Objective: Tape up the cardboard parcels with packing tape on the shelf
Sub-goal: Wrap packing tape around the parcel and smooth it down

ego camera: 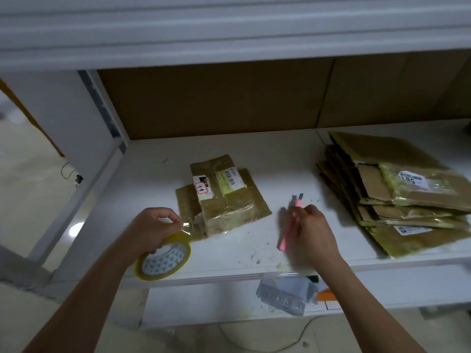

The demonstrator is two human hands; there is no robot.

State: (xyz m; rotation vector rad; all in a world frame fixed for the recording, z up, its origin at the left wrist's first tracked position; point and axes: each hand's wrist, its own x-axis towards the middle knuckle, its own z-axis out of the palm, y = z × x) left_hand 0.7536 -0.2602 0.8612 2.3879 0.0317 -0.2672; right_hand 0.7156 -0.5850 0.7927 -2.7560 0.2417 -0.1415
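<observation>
Gripping tape roll (163,258) in left hand (150,226), right hand (312,230) holding pink cutter (289,229)

A small cardboard parcel (220,197) lies flat near the middle of the white shelf (153,179), wrapped in glossy yellowish tape and bearing white labels, one with red marks; a strip of clear tape runs from its near left corner to the packing tape roll (163,258), a yellowish ring with a patterned core, held tilted at the shelf's front edge; a stack of flattened, taped parcels (397,194) lies at the right, well apart.
</observation>
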